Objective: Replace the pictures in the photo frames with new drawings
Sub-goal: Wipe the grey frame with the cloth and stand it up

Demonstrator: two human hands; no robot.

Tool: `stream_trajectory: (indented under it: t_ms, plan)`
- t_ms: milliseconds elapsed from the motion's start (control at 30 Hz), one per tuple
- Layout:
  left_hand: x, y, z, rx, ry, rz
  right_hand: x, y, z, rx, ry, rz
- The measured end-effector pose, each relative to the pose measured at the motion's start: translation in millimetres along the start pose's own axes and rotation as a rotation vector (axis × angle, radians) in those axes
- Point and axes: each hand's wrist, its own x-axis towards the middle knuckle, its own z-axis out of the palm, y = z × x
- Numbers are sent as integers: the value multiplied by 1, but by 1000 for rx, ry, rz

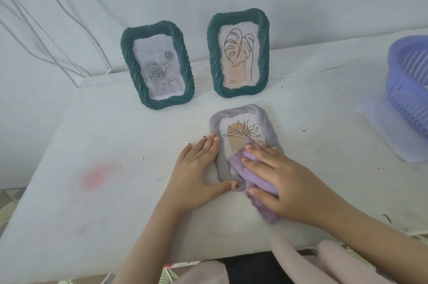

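Note:
A grey twisted-rim photo frame [266, 119] lies flat on the white table [115, 191], showing a line drawing of a plant over a tan arch. My left hand [196, 172] lies flat against the frame's left edge, fingers straight, thumb at its lower corner. With straight fingers, my right hand [280, 179] presses a purple cloth [238, 165] onto the frame's lower glass. Behind stand two dark green frames: the left green frame [157, 67] holds a grey rose picture, the right green frame [238, 52] a leaf line drawing.
A purple plastic basket [410, 82] stands at the table's right edge on a white sheet [379, 130]. White cables [58, 35] run down the wall at the back left. A faint pink stain [99, 174] marks the table at the left.

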Motion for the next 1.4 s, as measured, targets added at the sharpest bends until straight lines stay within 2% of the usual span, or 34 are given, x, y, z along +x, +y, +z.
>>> stream_trajectory:
  t_ms: [67, 167, 300, 433, 500, 633, 700, 800, 933, 1000, 1067, 1133, 1233, 1333, 1400]
  plan:
    - [0, 0, 0, 1, -6, 0, -4, 14, -8, 82, -45, -33]
    - [0, 0, 0, -7, -6, -4, -3, 28, -25, 327, -139, 13]
    - [0, 1, -1, -15, -6, -7, -3, 35, -34, 507, 72, 115]
    - [-1, 1, -1, -23, -3, -12, -4, 50, -36, 367, 382, 299]
    - [0, 1, -1, -26, -4, -15, -6, 61, -38, 234, 431, 398]
    - [0, 3, -2, -37, -18, -32, -10, 75, -38, -99, 269, 556]
    - [-1, 5, -4, -49, -33, -41, -5, 67, -35, -182, 233, 526]
    - [0, 9, -6, -98, -60, -43, 7, 42, -28, -129, 210, 397]
    - [2, 12, -8, -165, -87, -68, 26, 14, -16, -40, 114, 432]
    - [4, 14, -8, -241, -84, -103, 31, 6, -12, 176, 224, 507]
    - [4, 14, -9, -318, -89, -135, 33, 4, -15, 561, 402, 628]
    - [2, 12, -9, -422, -100, -176, 33, 8, -18, 910, 501, 684]
    - [0, 12, -9, -548, -120, -239, 31, 11, -25, 1174, 474, 681]
    - [1, 18, -12, -587, -113, -147, 29, 13, -30, 1373, 446, 633]
    - [3, 25, -16, -792, -114, -83, 27, 14, -35, 1463, 437, 598]
